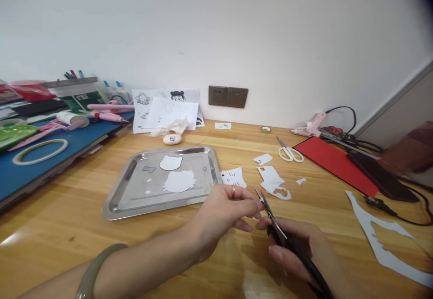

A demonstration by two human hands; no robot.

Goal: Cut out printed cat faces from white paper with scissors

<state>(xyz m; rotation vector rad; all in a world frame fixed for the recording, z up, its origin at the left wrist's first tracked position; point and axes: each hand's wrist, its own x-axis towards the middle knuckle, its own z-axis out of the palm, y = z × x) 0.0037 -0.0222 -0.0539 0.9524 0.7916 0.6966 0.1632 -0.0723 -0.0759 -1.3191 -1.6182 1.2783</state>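
Note:
Black-handled scissors (278, 233) are gripped in my right hand (311, 240), blades slightly apart and pointing up and left. My left hand (228, 209) pinches a tiny piece of paper (261, 200) right at the blades; the fingers hide most of it. Left of my hands lies a metal tray (117, 195). On it are a white cat-head cutout (171, 162), a larger white paper shape (179, 181), a grey bow cutout (148, 169) and a few tiny pieces. A paper with printed whisker lines (237, 177) lies just beyond my left hand.
Paper scraps (270, 176) and white-handled scissors (290, 154) lie beyond my hands. At right are a large paper offcut (365, 227), a red sheet (334, 163) and a pink glue gun (314, 125) with cables. A blue board (91, 134) with craft tools fills the left.

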